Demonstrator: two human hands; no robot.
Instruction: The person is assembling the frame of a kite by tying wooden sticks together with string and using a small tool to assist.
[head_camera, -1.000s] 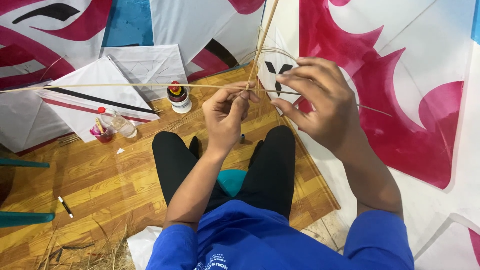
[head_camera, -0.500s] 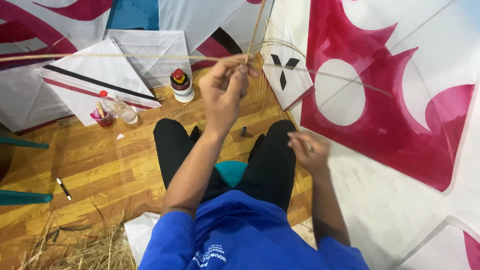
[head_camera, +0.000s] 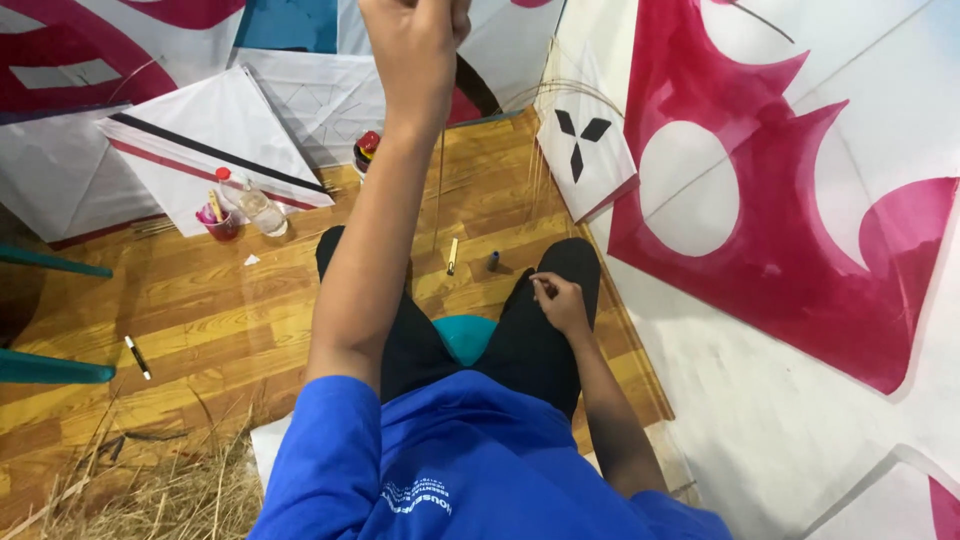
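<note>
- Left hand (head_camera: 415, 25) raised to the frame's top, fist closed on a thin bamboo stick (head_camera: 440, 190); stick hangs near-vertical, long axis pointing down toward the wooden floor (head_camera: 200, 300).
- Right hand (head_camera: 560, 300) rests on the knee, fingers pinched; contents cannot be told.
- Risk: the slender stick may slip or snap if bent.

White kite (head_camera: 585, 140) bears black diamonds; large kite (head_camera: 800, 230) shows magenta shapes.
</note>
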